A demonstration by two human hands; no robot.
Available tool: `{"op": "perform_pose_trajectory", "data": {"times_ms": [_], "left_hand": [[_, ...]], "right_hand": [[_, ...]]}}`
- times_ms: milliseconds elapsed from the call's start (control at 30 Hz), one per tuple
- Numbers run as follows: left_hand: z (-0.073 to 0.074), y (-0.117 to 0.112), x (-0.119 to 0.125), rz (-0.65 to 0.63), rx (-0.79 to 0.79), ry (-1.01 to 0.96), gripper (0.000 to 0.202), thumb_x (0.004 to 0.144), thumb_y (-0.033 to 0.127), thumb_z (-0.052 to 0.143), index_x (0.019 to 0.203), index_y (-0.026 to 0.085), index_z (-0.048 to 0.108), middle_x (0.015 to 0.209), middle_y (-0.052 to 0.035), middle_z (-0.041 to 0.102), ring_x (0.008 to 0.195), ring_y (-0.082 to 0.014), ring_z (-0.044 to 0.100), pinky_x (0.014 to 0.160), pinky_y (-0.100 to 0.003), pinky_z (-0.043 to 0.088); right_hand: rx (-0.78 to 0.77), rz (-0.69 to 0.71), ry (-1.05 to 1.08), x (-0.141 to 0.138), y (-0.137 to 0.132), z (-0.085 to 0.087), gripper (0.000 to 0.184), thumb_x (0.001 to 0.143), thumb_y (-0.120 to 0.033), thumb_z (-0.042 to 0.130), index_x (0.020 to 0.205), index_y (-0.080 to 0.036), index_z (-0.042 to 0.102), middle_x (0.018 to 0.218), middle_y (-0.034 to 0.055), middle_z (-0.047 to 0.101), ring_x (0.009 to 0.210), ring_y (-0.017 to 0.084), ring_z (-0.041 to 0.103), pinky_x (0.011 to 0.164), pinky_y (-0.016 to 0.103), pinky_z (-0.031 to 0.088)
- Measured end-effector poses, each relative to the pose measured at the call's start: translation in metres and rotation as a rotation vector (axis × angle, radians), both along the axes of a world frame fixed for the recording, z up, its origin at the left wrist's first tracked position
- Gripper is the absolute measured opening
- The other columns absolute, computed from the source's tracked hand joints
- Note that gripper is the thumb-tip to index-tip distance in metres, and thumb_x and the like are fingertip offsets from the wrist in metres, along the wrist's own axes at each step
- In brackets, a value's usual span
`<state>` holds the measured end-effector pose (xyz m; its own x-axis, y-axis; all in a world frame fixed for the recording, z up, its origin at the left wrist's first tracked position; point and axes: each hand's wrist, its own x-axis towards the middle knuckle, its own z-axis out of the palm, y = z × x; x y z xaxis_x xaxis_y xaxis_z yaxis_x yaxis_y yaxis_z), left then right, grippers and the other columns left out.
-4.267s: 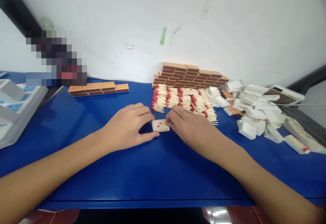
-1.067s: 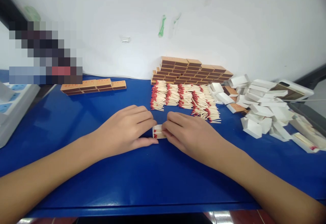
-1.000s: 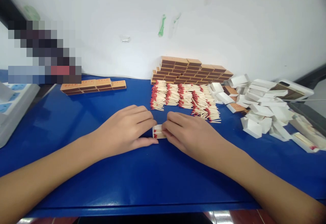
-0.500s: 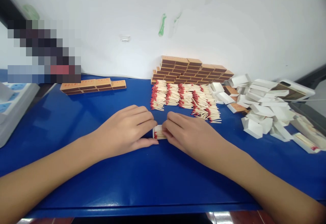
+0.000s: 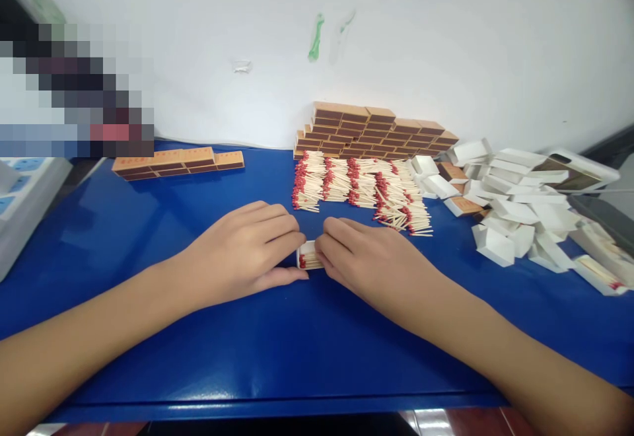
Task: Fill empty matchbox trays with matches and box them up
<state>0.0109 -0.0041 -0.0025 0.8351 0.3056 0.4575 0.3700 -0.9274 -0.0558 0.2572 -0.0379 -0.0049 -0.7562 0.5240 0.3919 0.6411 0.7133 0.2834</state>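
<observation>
A small white matchbox tray (image 5: 310,247) lies on the blue table between my two hands. Red-tipped matches (image 5: 310,261) lie in its left part; the right part is hidden under my right hand. My left hand (image 5: 242,248) is closed around the tray's left end, thumb at the near side and fingers at the far side. Bent and pressed together, the fingers of my right hand (image 5: 369,254) reach into the tray onto the matches. Just beyond my hands, loose matches (image 5: 361,188) are spread in rough rows.
Filled-looking matchboxes (image 5: 366,132) are stacked against the white wall. A shorter row of matchboxes (image 5: 183,161) stands at the left. White trays (image 5: 520,205) lie heaped at the right, beside a phone (image 5: 579,170). A power strip (image 5: 30,211) sits at the far left.
The view has shifted slightly. Both hands keep nearly the same hold at the tray, and the matches in it look almost unchanged.
</observation>
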Motion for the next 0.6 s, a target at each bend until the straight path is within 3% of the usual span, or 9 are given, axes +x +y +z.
{"op": "perform_pose_trajectory", "data": {"times_ms": [167,267,400,600], "left_hand": [[0.001,0.0,-0.002,-0.001,0.02,-0.007,0.034,0.106,0.044,0.065,0.106,0.011,0.072,0.098,-0.0102,0.076,0.093,-0.0251,0.073,0.088,-0.038,0.057],[0.004,0.001,-0.003,0.005,0.069,-0.004,0.034,0.107,0.045,0.064,0.105,0.011,0.071,0.097,-0.0103,0.076,0.092,-0.0252,0.073,0.086,-0.038,0.057],[0.007,0.003,-0.005,0.013,0.121,-0.015,0.032,0.107,0.043,0.065,0.106,0.011,0.071,0.099,-0.0115,0.077,0.092,-0.0259,0.073,0.084,-0.039,0.057],[0.007,0.004,-0.006,0.027,0.098,-0.026,0.028,0.107,0.041,0.065,0.107,0.014,0.071,0.098,-0.0093,0.077,0.091,-0.024,0.073,0.082,-0.038,0.056]], "right_hand": [[-0.023,0.012,0.021,0.001,0.003,-0.001,0.018,0.1,-0.008,0.056,0.087,-0.016,0.065,0.082,0.0049,0.064,0.066,0.017,0.058,0.05,0.033,0.028],[-0.238,0.007,0.144,0.005,0.001,0.007,0.012,0.101,-0.01,0.055,0.095,-0.016,0.064,0.091,0.0056,0.067,0.072,0.017,0.062,0.053,0.03,0.033],[-0.608,0.0,0.332,0.009,-0.004,0.021,0.01,0.1,-0.01,0.06,0.099,-0.02,0.059,0.091,-0.0005,0.065,0.068,0.012,0.058,0.061,0.026,0.04],[-0.819,-0.006,0.399,0.011,-0.005,0.022,0.011,0.101,-0.011,0.063,0.101,-0.022,0.06,0.093,-0.003,0.068,0.066,0.009,0.055,0.065,0.024,0.042]]}}
